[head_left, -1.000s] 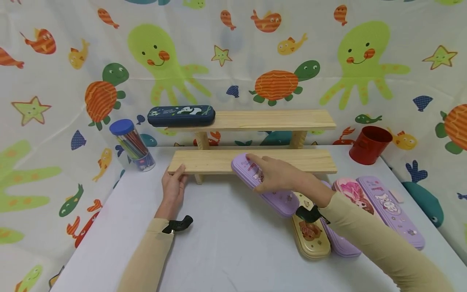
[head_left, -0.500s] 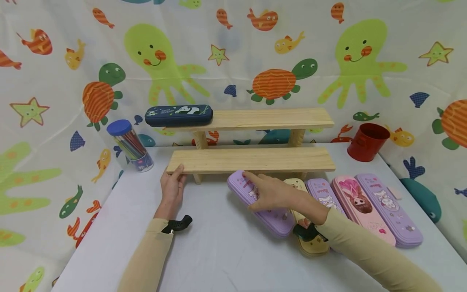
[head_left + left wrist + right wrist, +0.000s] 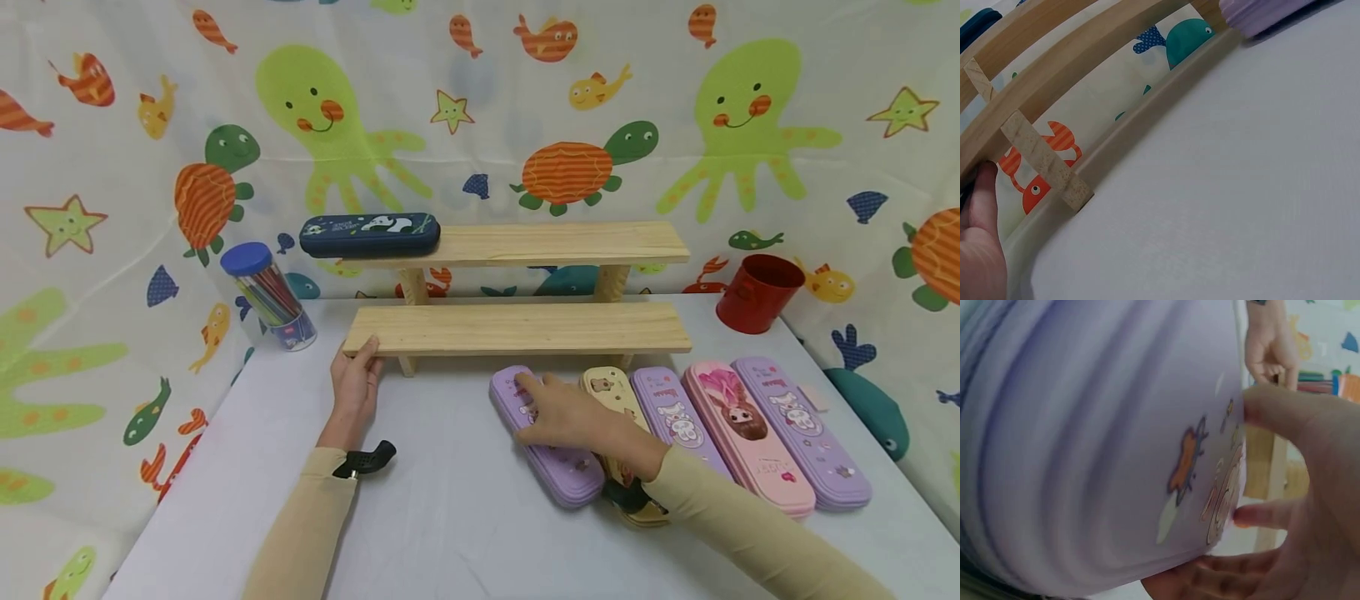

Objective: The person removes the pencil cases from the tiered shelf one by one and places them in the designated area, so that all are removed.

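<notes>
My left hand [image 3: 356,385] grips the left end of the lower board of a two-tier wooden shelf [image 3: 517,329], thumb on top. In the left wrist view, part of that hand [image 3: 982,237] shows under the board. My right hand [image 3: 566,408] holds a purple pencil case [image 3: 562,475] across its width, thumb on one side and fingers on the other. The case slants in front of the shelf, at or just above the table. Close to its right lies a yellow pencil case [image 3: 611,383], partly hidden by my right wrist.
Right of the yellow case lie a purple case [image 3: 678,417], a pink case [image 3: 750,442] and another purple case [image 3: 806,433]. A dark blue panda case [image 3: 371,236] sits on the upper board. A tub of coloured pens [image 3: 270,296] and a red cup [image 3: 759,293] flank the shelf.
My right hand has brought the purple case down and back from the lower board's front edge, beside the yellow case. My left hand stays on the shelf.
</notes>
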Available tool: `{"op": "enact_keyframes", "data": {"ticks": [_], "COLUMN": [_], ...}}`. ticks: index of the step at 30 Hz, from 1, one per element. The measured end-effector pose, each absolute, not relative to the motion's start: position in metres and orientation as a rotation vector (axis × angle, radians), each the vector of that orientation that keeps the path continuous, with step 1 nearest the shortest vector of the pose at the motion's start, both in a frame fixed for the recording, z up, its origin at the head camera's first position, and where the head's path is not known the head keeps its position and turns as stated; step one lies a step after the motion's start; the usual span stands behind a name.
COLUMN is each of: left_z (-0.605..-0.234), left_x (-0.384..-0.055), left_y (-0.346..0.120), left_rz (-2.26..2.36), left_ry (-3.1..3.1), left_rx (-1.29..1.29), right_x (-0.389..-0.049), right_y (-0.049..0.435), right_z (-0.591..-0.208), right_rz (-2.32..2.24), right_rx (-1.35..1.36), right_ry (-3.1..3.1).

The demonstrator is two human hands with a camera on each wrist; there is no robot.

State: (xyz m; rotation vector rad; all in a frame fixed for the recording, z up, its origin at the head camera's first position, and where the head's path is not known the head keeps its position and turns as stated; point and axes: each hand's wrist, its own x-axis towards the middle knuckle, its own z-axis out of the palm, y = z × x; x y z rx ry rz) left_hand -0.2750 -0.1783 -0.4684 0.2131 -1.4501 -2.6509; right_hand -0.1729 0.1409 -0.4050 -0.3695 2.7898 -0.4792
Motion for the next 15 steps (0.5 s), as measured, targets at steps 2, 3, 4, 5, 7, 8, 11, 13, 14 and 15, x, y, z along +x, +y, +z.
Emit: {"op": "enact_keyframes", "data": {"ticks": [2, 3, 4, 5, 7, 8, 11, 13, 14, 15], "left_z": [-0.468, -0.468, -0.468, -0.468, -0.469, -0.469, -0.469, -0.469, -0.469, -0.469], "left_x": [-0.274, -0.274, -0.274, -0.274, -0.274, -0.274, -0.275, -0.276, -0.276, -0.277], "left_y": [-0.179, -0.179, -0.179, -0.179, -0.178, -0.178, -0.178, -0.178, -0.179, -0.179], "left_rz": [-2.648, -2.646, -2.645, -2.637, -2.639, -2.639, -2.638, -2.632, -2.626, -2.624], "left_ry": [-1.46, -1.466, -1.469, -1.479, -1.482, -1.485, -1.493, -1.504, -1.509, -1.506], "left_rx": [0.211, 0.207, 0.205, 0.203, 0.198, 0.198, 0.203, 0.201, 0.199, 0.197], "right_x": [-0.172, -0.172, -0.172, -0.171, -0.171, -0.17, -0.169, -0.168, -0.168, -0.169], "right_y": [0.141, 0.141, 0.142, 0.142, 0.143, 0.144, 0.146, 0.149, 0.15, 0.151], "right_z": [-0.407, -0.408, -0.408, -0.408, -0.407, -0.407, -0.407, -0.407, -0.408, -0.408], "right_rz": [-0.431, -0.413, -0.4, -0.395, -0.398, -0.401, -0.363, -0.297, -0.265, -0.233], "right_rx": [-0.379, -0.383, -0.385, -0.383, -0.357, -0.343, -0.337, -0.374, -0.403, -0.445], "right_ry": [2.819, 2.831, 2.841, 2.846, 2.845, 2.848, 2.884, 2.93, 2.951, 2.965]}}
